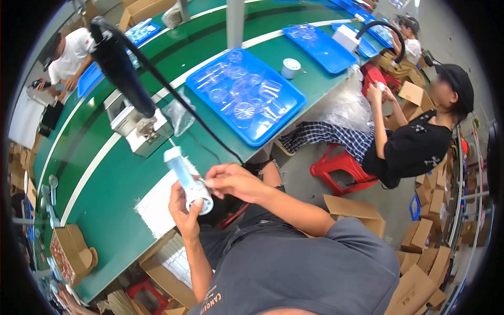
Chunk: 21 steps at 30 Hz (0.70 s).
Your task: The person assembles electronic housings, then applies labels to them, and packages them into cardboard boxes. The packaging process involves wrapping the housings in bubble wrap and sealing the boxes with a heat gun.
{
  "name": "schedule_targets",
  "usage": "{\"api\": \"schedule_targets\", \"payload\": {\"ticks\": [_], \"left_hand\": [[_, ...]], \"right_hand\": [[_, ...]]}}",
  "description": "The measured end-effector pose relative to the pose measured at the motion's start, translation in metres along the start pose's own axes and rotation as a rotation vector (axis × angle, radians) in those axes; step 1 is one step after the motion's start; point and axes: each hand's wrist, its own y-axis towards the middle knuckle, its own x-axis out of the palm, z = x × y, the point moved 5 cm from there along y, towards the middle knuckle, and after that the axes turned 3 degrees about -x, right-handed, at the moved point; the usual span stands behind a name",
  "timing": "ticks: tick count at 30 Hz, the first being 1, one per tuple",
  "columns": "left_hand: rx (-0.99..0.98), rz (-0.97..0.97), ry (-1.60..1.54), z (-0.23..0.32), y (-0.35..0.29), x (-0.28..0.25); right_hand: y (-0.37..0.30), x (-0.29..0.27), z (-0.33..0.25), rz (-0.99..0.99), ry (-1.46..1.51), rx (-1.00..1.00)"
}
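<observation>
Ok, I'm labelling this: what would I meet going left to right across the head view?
Open cardboard box at lower left, left hand holding a pale blue device, right hand, white tub, black cap at right.

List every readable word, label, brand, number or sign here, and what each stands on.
Orange lettering on the dark grey T-shirt: wording not copied.
White marks on the black T-shirt at right: too small to read.
Dark print on the lower-right cardboard box: too blurred to read.

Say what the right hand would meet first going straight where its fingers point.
Likely the pale blue and white device held in the left hand; the right hand is at or very near it, depth is unclear.
</observation>
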Motion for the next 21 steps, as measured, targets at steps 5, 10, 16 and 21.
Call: {"api": "schedule_targets", "payload": {"ticks": [5,10,16,21], "left_hand": [[0.007,-0.387,0.321,0.017,-0.005,0.003],[0.014,-0.506,0.267,0.039,-0.004,0.032],[0.238,0.167,0.687,0.023,0.004,-0.027],[0.295,0.273,0.797,0.005,0.005,-0.046]], "right_hand": [[-0.054,0.013,-0.071,-0.028,-0.164,-0.147],[-0.054,0.028,-0.116,-0.058,-0.906,-0.14],[0.022,-0.021,-0.261,0.004,-1.339,0.1],[0.225,-0.096,-0.414,0.094,-1.614,-0.552]]}}
